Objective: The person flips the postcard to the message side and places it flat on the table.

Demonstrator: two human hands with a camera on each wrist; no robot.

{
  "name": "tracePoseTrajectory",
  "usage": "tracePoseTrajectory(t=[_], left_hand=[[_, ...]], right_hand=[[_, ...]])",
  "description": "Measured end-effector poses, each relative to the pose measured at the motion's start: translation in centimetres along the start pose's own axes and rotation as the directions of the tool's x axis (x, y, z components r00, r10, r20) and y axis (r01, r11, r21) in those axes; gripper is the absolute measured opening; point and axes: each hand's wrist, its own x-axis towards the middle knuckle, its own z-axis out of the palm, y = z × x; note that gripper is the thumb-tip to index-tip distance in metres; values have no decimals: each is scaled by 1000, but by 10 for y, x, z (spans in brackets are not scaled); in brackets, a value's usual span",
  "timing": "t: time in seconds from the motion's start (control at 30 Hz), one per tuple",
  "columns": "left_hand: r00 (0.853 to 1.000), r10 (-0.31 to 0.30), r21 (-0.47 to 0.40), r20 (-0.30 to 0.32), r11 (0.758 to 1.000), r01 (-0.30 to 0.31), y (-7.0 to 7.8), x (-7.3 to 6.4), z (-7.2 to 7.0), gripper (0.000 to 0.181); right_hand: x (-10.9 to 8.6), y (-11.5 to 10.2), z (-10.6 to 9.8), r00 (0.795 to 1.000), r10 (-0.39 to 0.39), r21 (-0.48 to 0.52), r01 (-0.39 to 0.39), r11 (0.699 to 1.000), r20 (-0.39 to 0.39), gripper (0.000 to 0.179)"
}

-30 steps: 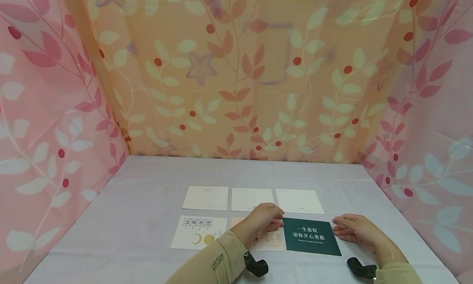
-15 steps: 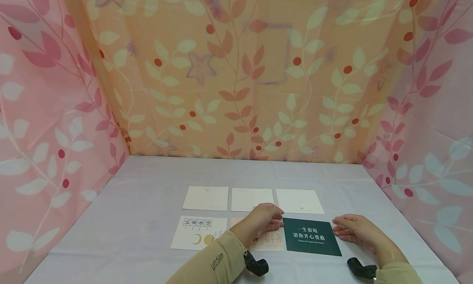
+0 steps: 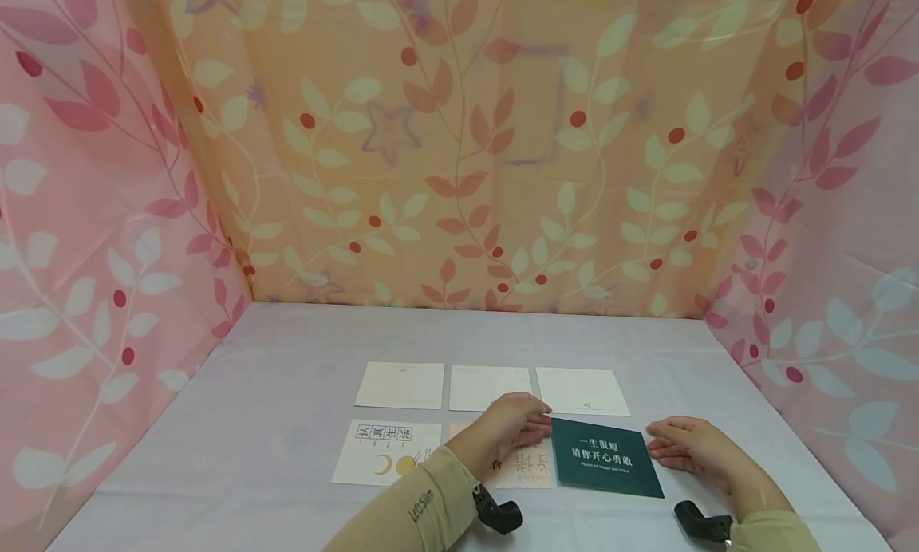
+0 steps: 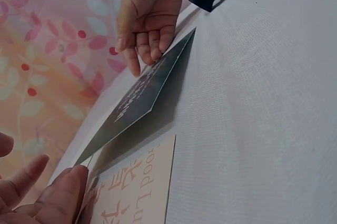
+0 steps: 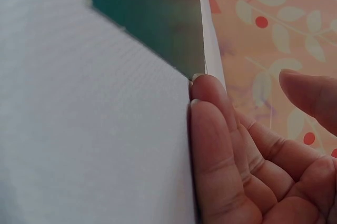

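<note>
Loosely uncurled, the left grip (image 3: 508, 427) and right grip (image 3: 695, 450) seemingly touch the tilted green card (image 3: 607, 459).

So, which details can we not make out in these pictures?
Head: the left hand and sleeve cover part of the peach card.
Head: the far white cards carry print too small to read.
Right wrist: the top edge cuts off the green card.
Left wrist: frame edges cut off the left hand; whether it pinches the green card is unclear.

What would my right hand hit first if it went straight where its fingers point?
Most likely the green card; the right hand points at its right edge, though the gap, if any, is unclear.
</note>
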Motion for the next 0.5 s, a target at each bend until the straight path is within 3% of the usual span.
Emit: tracePoseTrajectory(t=[0.5], left_hand=[[999,-13,66,-51,998,16,0,0,7,31]], right_hand=[[0,0,0,1000,-14,1,14,1000,19,40]])
